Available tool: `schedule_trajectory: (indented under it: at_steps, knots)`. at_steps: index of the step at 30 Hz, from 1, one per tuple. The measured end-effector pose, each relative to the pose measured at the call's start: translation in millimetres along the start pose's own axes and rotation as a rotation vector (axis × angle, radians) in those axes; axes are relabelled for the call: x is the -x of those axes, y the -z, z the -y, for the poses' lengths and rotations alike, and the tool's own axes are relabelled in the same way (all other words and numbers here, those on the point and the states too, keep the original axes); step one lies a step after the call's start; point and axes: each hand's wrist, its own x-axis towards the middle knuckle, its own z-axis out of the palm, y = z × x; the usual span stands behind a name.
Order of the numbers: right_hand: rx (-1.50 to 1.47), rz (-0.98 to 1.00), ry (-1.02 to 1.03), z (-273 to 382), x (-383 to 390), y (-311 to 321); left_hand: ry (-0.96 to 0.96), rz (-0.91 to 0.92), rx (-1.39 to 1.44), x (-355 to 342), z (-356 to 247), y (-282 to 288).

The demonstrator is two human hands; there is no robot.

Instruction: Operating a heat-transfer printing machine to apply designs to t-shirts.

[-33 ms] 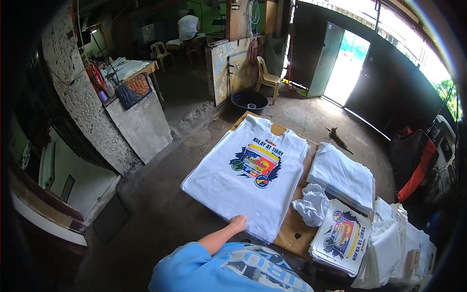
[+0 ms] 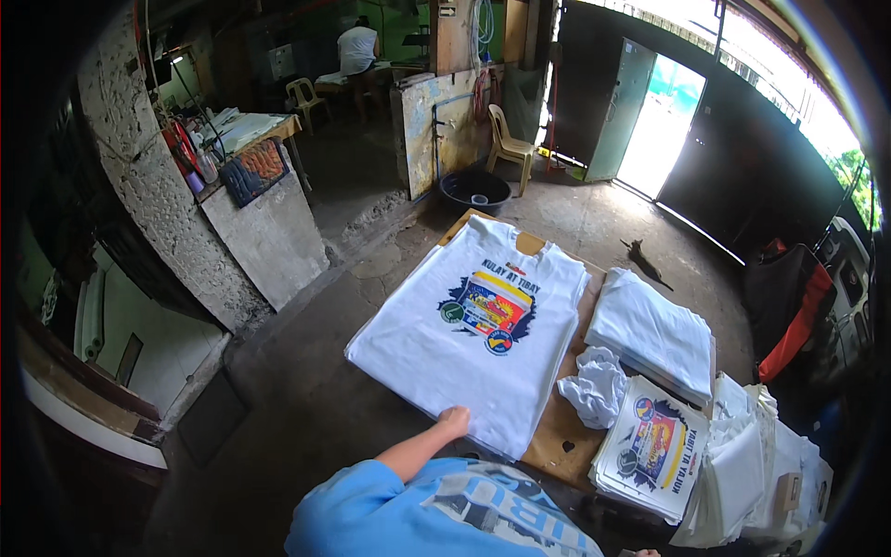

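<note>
The right hand (image 2: 640, 553) is almost wholly cut off at the lower edge, so its grip cannot be read. The left hand's (image 2: 454, 422) fingertips are hidden; whether that grip pinches cloth cannot be told. Knuckles up, it rests at the near hem of the white printed T-shirt (image 2: 471, 348), spread flat over the brown worktop (image 2: 550, 446), forearm slanting up rightward.

Daylight is pouring through a bright doorway (image 2: 661, 139) at far right, where a green door (image 2: 622, 116) is standing open in a dark gate (image 2: 761, 167). 2 beige plastic chairs (image 2: 510, 148) are standing at the far side, 1 beside a low, peeling wall (image 2: 459, 139). At left, a rough concrete pillar (image 2: 148, 167) is rising from the shadowed floor (image 2: 288, 371).
</note>
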Motion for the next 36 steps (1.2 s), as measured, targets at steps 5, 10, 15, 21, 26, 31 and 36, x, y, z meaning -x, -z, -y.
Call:
schedule_trajectory:
  at_steps: [5,10,15,21,26,31,36]
  knots:
    - [-0.004,-0.03,-0.083,-16,-9,-17,-0.018,-0.018,0.016,-21,-14,27]
    - [-0.155,-0.004,-0.177,11,-8,1,-0.02,-0.229,0.072,-42,-6,65]
    - [-0.205,0.025,-0.304,22,-4,19,-0.053,-0.028,-0.045,-33,-37,26]
    - [-0.202,0.025,-0.318,28,-6,25,-0.077,0.168,-0.105,-27,-42,-22]
    - [-0.243,0.053,-0.314,28,1,26,-0.08,0.102,-0.004,-34,-39,-5]
    - [-0.236,0.04,-0.333,23,2,26,-0.002,-0.189,0.143,-36,-70,59]
    - [-0.226,0.051,-0.305,16,2,19,-0.28,-0.664,0.128,-20,-95,77]
